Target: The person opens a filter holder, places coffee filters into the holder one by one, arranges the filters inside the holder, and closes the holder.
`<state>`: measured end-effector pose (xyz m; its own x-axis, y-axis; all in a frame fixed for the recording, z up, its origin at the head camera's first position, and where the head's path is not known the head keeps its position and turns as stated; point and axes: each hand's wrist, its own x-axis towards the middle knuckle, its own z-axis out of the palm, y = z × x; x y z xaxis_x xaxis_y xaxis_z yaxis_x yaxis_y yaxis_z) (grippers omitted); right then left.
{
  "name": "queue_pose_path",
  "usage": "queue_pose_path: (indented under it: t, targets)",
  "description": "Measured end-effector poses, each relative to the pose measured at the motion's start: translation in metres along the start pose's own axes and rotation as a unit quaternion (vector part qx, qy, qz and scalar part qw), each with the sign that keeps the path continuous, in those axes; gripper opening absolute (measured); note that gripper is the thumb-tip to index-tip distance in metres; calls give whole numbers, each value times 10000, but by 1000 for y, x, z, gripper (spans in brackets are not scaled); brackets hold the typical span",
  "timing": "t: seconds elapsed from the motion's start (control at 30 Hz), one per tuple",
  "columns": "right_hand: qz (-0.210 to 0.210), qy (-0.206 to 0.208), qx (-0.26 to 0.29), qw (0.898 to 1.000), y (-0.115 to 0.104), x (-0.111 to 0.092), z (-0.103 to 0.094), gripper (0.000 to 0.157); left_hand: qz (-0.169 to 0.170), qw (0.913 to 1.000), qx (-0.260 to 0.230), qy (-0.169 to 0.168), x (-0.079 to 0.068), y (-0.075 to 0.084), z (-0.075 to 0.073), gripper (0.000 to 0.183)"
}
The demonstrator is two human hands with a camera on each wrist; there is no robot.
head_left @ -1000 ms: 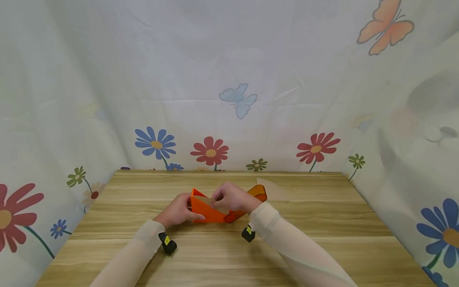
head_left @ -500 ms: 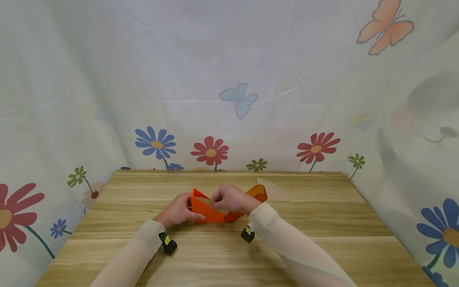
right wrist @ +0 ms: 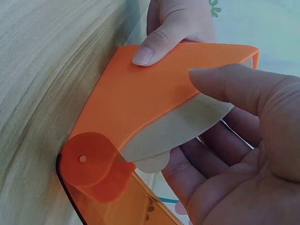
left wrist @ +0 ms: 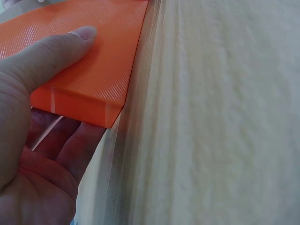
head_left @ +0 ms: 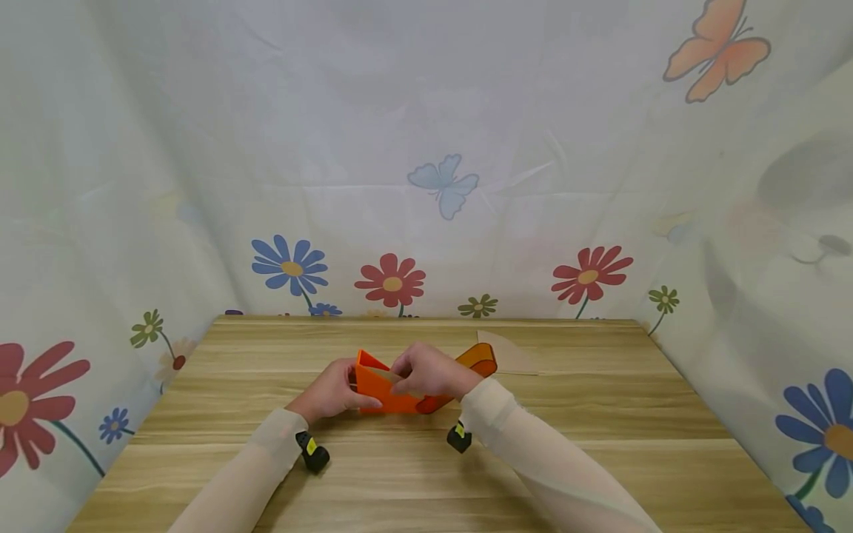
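Observation:
An orange box [head_left: 380, 400] with a slanted open mouth stands on its side edge on the table. My left hand [head_left: 331, 392] grips its left end, the thumb flat on the near face and the other fingers behind, as the left wrist view shows. Beige fan-shaped paper coffee filters [right wrist: 176, 123] stick out of the mouth. My right hand [head_left: 429, 370] holds them at that opening, its thumb in front over the box's edge and its fingers behind the paper. A see-through amber lid [head_left: 481, 359] is swung back on a round hinge [right wrist: 86, 160] at the box's right end.
Another fan-shaped coffee filter [head_left: 509, 354] lies flat on the wooden table [head_left: 586, 444], behind and right of the lid. A flower-printed cloth [head_left: 493, 244] hangs behind the table and along both sides.
The coffee filters have sunk slightly lower in the box's mouth. My right hand and wrist have shifted a little to the left. The left hand and the box stay in place.

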<state>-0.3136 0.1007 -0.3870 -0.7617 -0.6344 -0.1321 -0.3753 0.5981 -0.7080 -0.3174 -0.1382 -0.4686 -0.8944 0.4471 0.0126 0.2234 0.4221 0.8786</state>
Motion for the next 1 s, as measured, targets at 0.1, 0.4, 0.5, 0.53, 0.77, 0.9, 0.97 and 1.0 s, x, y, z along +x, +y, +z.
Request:
queue_pose_path:
  t: [0.1,0.4,0.5,0.53,0.77,0.9,0.97,1.0]
  targets:
    - [151,20,-7,9999,-1,-1,0,3,-7,10000,-40,-12,0,0,0,56]
    - [488,173,106,9986,-9,-6,-9,13,-27,10000,-55,-15,1,-2,1,57]
    - [545,228,140,9982,-11,-8,-11,16,-34,10000,-56,-7,1,-2,1,57]
    - [542,242,133,9982,-11,-8,-11,16,-41,10000,-65,-4,1,-2,1,56]
    - [254,396,53,9989,-9,-8,-12,12,-7,10000,-66,-10,1,-1,1,55]
    - [65,494,95,9987,-7,-8,-10,10,53,10000,-21,-1,1,-1,1,54]
    - [18,523,110,9986,-6,-7,-10,10,55,10000,2,11,1,-2,1,54]
    - [2,524,112,9986,-6,-7,-9,10,57,10000,9,19,1,-2,1,54]
